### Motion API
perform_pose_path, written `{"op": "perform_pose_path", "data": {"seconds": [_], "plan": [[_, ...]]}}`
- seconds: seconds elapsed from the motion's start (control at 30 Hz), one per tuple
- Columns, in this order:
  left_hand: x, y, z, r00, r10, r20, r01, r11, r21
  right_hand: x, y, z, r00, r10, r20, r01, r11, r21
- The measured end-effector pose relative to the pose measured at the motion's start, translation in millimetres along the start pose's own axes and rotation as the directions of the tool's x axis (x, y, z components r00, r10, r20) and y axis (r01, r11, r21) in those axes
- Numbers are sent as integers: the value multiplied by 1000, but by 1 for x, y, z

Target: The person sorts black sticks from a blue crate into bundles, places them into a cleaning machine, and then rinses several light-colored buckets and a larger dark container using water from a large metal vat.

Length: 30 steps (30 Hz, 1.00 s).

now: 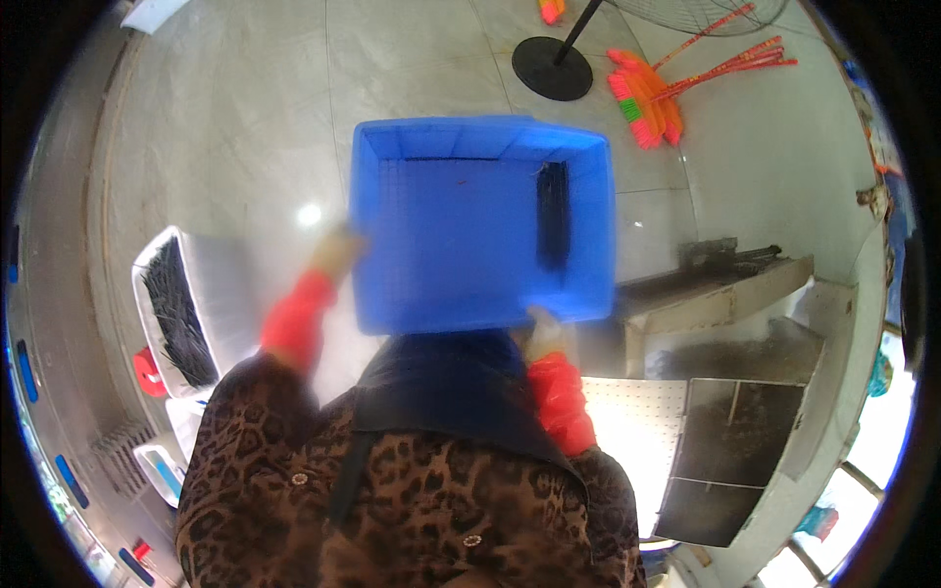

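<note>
A blue plastic crate (456,242) is in front of my body, its open top facing me. A dark, narrow bundle (553,213) lies along its right side inside; motion blur hides what it is made of. My left hand (338,253), in a pale glove with a red sleeve cover, grips the crate's left rim. At the near rim, right of the middle, my right hand (545,334) holds on, also pale-gloved with a red cover on the forearm.
At left stands a white bin (228,294) of dark thin strips. Beyond the crate are a black fan base (552,68) and several orange brooms (647,99) on the tiled floor. A metal bench (720,301) with a dark tool stands at right, near a perforated white panel (632,441).
</note>
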<state>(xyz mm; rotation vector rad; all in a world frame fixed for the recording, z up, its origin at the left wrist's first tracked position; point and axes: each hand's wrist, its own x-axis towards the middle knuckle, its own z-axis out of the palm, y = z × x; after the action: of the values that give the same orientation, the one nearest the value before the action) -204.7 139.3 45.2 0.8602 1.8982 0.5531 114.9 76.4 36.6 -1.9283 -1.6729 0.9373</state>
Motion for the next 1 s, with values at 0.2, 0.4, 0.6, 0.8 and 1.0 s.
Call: {"op": "perform_pose_path", "data": {"seconds": [0.2, 0.4, 0.6, 0.8, 1.0], "plan": [[-39, -11, 51, 977, -175, -119, 186, 978, 89, -20, 8, -47, 601, 677, 426, -795, 453, 402], [-14, -27, 55, 903, -115, -414, 216, 954, 208, 40, 64, -15, 856, -416, 307, 408, 908, 94], [-13, -24, 74, 854, -200, -480, 324, 927, 190, 180, 33, 58, 930, -186, 316, 280, 917, -284], [-7, -37, 78, 850, -151, -505, 288, 936, 204, 248, 76, 145, 921, 142, 363, 89, 831, -549], [0, -42, 76, 842, -204, -500, 336, 923, 189, 188, 44, 142, 880, -107, 463, 244, 938, -248]]}}
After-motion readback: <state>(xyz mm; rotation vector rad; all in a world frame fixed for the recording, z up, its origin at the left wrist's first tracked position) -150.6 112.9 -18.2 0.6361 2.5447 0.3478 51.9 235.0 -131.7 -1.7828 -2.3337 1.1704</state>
